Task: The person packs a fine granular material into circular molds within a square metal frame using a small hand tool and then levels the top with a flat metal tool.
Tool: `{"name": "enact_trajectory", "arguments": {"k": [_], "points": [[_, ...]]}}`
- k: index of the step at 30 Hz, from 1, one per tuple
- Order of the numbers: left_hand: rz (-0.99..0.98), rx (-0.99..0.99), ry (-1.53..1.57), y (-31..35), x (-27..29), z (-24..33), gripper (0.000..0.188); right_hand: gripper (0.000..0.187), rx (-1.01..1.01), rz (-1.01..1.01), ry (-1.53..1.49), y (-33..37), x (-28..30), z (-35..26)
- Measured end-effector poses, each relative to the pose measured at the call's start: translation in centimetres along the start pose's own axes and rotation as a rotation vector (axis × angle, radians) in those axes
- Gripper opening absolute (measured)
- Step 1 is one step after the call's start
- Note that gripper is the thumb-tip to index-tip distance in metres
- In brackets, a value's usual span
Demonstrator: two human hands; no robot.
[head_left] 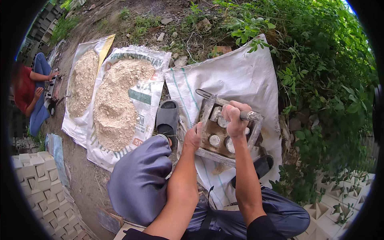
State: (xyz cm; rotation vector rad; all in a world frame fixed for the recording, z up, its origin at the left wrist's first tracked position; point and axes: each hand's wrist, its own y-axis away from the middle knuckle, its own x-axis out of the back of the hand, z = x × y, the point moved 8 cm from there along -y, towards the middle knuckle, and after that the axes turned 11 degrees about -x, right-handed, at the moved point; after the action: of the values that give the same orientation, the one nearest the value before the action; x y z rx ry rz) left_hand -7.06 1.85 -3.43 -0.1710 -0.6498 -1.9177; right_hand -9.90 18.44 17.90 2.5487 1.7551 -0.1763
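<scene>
A dusty rectangular metal mould lies on a white woven sack between my feet. Several round, white-topped posts stand up from its sandy inside, and a metal loop sticks out at its far left corner. My left hand is closed on the mould's left wall. Above the mould's right half, my right hand wraps round the handle of a short, dust-covered hammer. Its head seems to lie left of my fist, low over the posts; whether it touches them I cannot tell.
Two sacks with heaps of beige powder lie left. Dark slippers flank the mould. Another person sits far left. Pale patterned blocks stand at both lower sides; leafy plants crowd the right.
</scene>
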Motion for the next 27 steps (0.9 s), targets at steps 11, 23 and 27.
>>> {"name": "enact_trajectory", "arguments": {"k": [11, 23, 27], "points": [[-0.012, -0.036, 0.000, -0.5, -0.7, -0.4, 0.064, 0.033, -0.030, -0.059, 0.130, 4.7, 1.3, 7.0], [0.020, -0.046, 0.054, 0.0, 0.0, -1.1, 0.064, 0.032, -0.106, -0.022, 0.073, 6.4, 0.6, 4.5], [0.019, -0.027, 0.010, 0.0, 0.2, -0.1, 0.065, 0.035, -0.134, -0.022, -0.026, 7.3, 0.6, 1.8]]}}
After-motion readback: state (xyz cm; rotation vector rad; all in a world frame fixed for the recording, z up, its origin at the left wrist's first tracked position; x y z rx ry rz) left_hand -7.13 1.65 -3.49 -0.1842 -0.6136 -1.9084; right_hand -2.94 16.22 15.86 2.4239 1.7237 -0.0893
